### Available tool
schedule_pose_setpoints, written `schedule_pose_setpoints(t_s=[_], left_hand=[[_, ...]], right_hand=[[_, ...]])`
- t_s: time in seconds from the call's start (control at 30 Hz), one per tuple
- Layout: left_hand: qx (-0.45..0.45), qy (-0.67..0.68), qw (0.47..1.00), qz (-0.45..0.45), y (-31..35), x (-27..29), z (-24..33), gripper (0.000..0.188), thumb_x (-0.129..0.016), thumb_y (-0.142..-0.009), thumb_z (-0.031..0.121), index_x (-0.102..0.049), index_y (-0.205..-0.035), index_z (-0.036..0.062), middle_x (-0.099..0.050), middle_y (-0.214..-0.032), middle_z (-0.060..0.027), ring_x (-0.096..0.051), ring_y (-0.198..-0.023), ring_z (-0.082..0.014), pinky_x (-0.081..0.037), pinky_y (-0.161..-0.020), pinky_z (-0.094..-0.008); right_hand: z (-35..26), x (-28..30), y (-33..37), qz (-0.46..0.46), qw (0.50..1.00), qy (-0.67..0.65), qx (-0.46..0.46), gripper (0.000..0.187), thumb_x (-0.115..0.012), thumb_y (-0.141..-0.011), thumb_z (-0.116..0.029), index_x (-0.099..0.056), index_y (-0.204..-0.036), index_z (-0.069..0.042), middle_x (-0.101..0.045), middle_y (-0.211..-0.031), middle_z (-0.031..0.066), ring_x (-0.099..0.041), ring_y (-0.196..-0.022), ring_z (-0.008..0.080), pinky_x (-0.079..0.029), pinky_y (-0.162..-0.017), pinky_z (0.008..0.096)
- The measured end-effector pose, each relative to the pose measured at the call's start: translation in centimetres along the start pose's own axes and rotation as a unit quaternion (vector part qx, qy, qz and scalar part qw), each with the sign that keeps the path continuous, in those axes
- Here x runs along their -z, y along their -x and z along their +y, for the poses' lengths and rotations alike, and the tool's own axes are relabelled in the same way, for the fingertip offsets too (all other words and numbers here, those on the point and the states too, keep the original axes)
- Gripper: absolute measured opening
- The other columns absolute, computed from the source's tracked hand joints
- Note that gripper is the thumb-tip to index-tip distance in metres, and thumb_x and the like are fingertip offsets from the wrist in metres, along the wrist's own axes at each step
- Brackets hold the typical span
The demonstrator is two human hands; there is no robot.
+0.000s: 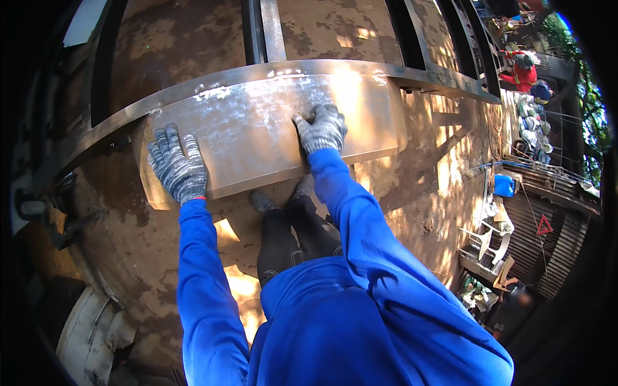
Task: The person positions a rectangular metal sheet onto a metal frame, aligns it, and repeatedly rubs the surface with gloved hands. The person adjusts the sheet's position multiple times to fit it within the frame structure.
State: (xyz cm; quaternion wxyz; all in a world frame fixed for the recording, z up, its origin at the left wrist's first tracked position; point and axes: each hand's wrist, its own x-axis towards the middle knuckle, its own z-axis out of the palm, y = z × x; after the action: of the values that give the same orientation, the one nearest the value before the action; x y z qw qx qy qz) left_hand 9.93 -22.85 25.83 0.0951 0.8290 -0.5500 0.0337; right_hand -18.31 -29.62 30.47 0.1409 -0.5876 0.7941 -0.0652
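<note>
Blue sleeves (207, 276) reach up my view, past dark shoes (261, 201). Just beyond lies the metal panel (248, 141), long and boxy with folded edges, its brown-grey sheen scuffed whitish along the far side. My left hand (177, 167), in grey knit, rests fingers spread on its left end; my right hand (323, 130) sits right of centre, fingers partly curled, and I cannot tell whether it grips. The far edge runs along a curved rail (122, 122). Sun-dappled brown ground (444, 154) stretches well past the right end, toward corrugated sheets (537, 248).
</note>
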Motion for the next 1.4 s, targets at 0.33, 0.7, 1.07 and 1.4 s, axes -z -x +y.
schedule_pose_setpoints(t_s=[0.33, 0.7, 1.07, 1.4], left_hand=[[0.002, -0.009, 1.000, -0.001, 0.0, 0.1, -0.5, 0.054, -0.051, -0.100, 0.044, -0.054, -0.145, 0.0141, -0.047, -0.154, -0.0130, -0.038, -0.143, -0.0412, -0.023, -0.122, -0.0512], [0.006, -0.034, 0.999, 0.019, 0.3, -0.7, -0.1, 0.052, -0.050, -0.101, 0.042, -0.055, -0.145, 0.0148, -0.049, -0.152, -0.0136, -0.041, -0.141, -0.0424, -0.027, -0.120, -0.0505], [-0.022, -0.035, 0.998, 0.045, 0.1, -1.5, -0.2, 0.053, -0.052, -0.100, 0.047, -0.056, -0.143, 0.0167, -0.051, -0.151, -0.0123, -0.042, -0.140, -0.0411, -0.026, -0.119, -0.0517], [-0.033, -0.005, 0.998, 0.053, 0.0, -1.6, -0.7, 0.051, -0.051, -0.100, 0.044, -0.058, -0.142, 0.0150, -0.053, -0.149, -0.0128, -0.045, -0.138, -0.0412, -0.030, -0.118, -0.0496]], right_hand=[[0.9, 0.5, 0.7, -0.074, 0.996, 0.025, -0.046, 0.041, -0.083, -0.073, -0.046, -0.075, -0.098, -0.013, -0.066, -0.116, 0.0144, -0.060, -0.113, 0.0350, -0.048, -0.099, 0.0465], [2.1, 0.1, 1.5, -0.110, 0.991, 0.070, 0.020, 0.047, -0.083, -0.070, -0.050, -0.073, -0.094, -0.012, -0.063, -0.121, 0.0143, -0.058, -0.116, 0.0346, -0.047, -0.102, 0.0475], [2.8, -0.3, 2.8, 0.001, 0.999, 0.013, 0.038, 0.048, -0.088, -0.064, -0.050, -0.076, -0.088, -0.010, -0.069, -0.101, 0.0167, -0.062, -0.105, 0.0359, -0.049, -0.092, 0.0493], [2.5, -0.4, 2.7, -0.023, 0.935, -0.022, 0.354, 0.039, -0.086, -0.063, -0.044, -0.067, -0.069, -0.010, -0.064, -0.091, 0.0148, -0.061, -0.094, 0.0359, -0.050, -0.080, 0.0469]])
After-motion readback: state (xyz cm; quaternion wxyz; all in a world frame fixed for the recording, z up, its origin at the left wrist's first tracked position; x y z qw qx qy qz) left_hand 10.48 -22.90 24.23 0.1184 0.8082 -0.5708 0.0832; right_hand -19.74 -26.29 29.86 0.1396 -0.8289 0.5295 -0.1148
